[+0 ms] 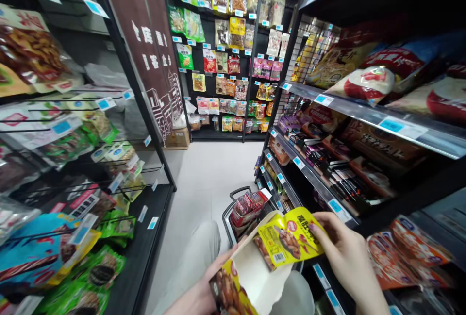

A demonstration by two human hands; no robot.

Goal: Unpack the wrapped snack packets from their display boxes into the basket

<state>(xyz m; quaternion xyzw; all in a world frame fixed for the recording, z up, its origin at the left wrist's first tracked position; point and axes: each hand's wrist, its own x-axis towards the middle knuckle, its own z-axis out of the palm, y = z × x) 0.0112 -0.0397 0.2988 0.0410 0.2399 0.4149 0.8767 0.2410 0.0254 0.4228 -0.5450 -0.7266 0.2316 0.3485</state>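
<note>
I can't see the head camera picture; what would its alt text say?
In a store aisle, a person's left hand holds an open carton while their right hand grips a yellow food packet at its opening. Beyond is a basket containing red packages, with stocked shelves on both sides.

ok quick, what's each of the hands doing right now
Left hand: closed around the side of an open box, holding it.
Right hand: closed on the edge of a yellow packet.
</note>
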